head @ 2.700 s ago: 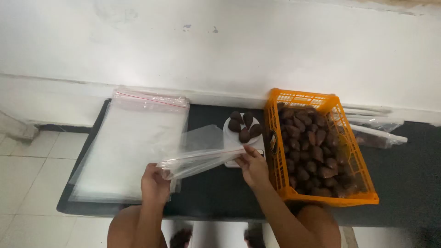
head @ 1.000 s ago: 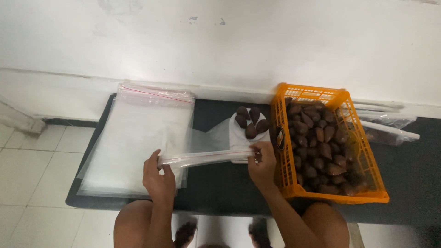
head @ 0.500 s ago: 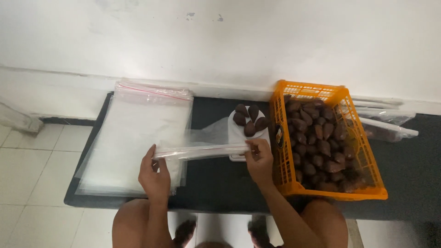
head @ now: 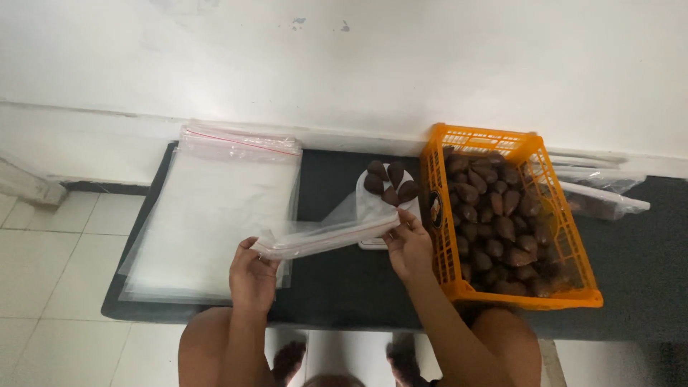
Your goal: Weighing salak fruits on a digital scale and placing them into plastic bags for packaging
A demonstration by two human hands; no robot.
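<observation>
Dark mat (head: 344, 279), clear crinkled plastic bag (head: 326, 235)

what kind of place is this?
Likely a small, informal fruit-packing spot on the floor: an orange crate of brown fruit, a stack of clear bags, and a dark mat over floor tiles.

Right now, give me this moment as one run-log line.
left hand: holds clear bag end | right hand: holds other end | bag: stretched above dark mat | fruit: on white scale | orange crate: full, right
</observation>
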